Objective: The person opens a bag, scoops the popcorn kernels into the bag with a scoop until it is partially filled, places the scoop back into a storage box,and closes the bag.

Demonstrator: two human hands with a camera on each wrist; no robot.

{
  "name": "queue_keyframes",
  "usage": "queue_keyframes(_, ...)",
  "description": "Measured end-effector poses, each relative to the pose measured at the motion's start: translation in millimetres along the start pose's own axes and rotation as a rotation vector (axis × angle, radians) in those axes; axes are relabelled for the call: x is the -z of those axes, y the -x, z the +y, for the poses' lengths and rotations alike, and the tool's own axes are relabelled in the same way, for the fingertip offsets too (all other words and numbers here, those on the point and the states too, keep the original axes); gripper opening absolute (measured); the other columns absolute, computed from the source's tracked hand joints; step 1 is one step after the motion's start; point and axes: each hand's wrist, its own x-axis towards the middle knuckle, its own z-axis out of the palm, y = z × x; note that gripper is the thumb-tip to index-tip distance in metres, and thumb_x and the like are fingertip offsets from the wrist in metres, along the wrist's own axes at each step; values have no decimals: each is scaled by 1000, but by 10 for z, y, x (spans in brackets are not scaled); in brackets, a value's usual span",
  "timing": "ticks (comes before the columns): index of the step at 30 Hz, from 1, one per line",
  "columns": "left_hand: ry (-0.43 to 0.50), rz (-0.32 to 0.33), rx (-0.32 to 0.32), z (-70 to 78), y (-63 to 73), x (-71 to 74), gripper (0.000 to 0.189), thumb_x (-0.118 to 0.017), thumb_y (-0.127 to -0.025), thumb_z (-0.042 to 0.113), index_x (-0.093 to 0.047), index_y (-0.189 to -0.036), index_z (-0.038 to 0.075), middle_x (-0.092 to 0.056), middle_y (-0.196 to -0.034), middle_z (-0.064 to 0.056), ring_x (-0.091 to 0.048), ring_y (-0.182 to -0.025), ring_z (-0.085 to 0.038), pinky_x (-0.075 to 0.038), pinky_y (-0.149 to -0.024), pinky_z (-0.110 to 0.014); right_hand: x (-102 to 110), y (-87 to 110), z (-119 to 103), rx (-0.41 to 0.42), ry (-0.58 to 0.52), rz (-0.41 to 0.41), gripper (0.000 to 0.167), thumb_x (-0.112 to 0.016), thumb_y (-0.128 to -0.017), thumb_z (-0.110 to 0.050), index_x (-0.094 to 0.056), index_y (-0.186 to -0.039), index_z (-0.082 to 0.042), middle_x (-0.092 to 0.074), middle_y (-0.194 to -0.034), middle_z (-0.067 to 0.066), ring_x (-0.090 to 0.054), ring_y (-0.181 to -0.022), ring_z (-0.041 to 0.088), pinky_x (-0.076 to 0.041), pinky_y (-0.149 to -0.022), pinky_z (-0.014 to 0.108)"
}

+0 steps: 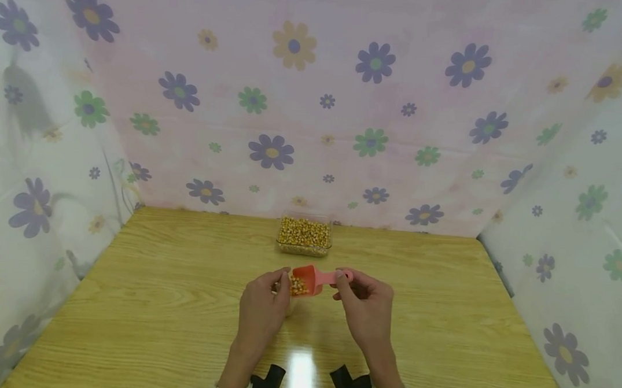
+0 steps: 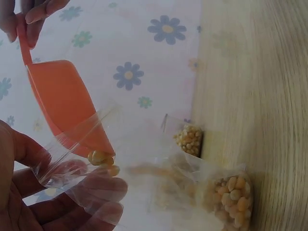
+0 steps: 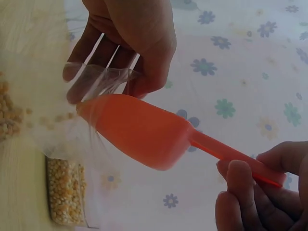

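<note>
My right hand (image 1: 366, 300) grips the handle of a red-orange scoop (image 3: 139, 130), its blade tilted down toward the left. The tip of the scoop lies inside the mouth of a clear plastic bag (image 2: 86, 130), and corn kernels (image 1: 299, 285) lie in the scoop. In the right wrist view, some kernels show inside the bag past the scoop's tip. My left hand (image 1: 266, 302) pinches the bag's rim between thumb and fingers. At the bag's bottom, a heap of kernels (image 2: 233, 199) rests near the tabletop.
A clear rectangular container (image 1: 303, 251) filled with corn kernels stands at the back of the wooden table (image 1: 171, 280). Flower-patterned cloth (image 1: 324, 119) hangs behind the table and at both sides. Two black straps or mounts sit near my wrists.
</note>
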Motion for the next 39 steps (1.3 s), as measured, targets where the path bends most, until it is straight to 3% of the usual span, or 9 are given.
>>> queue_keyframes(8, 1, -8, 25, -15, 1, -12, 27, -57, -103, 14, -77, -115, 2, -75, -89, -10, -62, -68, -12, -42, -47, -24, -12, -20, -96, 109, 104, -123, 9, -73, -94, -7, -81, -96, -4, -76, -80, 6, -69, -62, 12, -59, -59, 29)
queue_keyframes(17, -2, -11, 6, -32, -2, -37, 27, -57, -102, 13, -77, -115, 0, -76, -90, -11, -62, -65, -12, -41, -45, -24, -30, -55, -118, 262, 200, -193, 8, -72, -94, -6, -80, -93, -5, -76, -78, 5, -67, -61, 7, -56, -54, 24)
queue_keyframes(24, -5, -23, 10, -29, -12, -45, 27, -57, -103, 13, -76, -116, -1, -75, -88, -11, -56, -58, -7, -38, -41, -24, -16, -68, -108, 354, 267, -232, 10, -72, -92, -1, -80, -98, -3, -77, -84, 4, -68, -65, 3, -57, -58, 23)
queue_keyframes(31, -4, -23, -4, -26, -17, -41, 27, -57, -103, 13, -76, -117, -1, -75, -88, -11, -65, -65, -12, -44, -46, -23, 1, -66, -110, 443, 327, -281, 12, -75, -91, -3, -79, -102, -3, -77, -86, 2, -69, -69, 3, -57, -58, 26)
queue_keyframes(39, 2, -22, 21, -18, -10, -20, 26, -57, -104, 14, -77, -117, 2, -76, -89, -11, -68, -68, -16, -47, -49, -24, 14, -70, -100, 579, 348, -316, 15, -77, -88, -1, -79, -103, -3, -78, -89, 2, -67, -71, 2, -49, -60, 13)
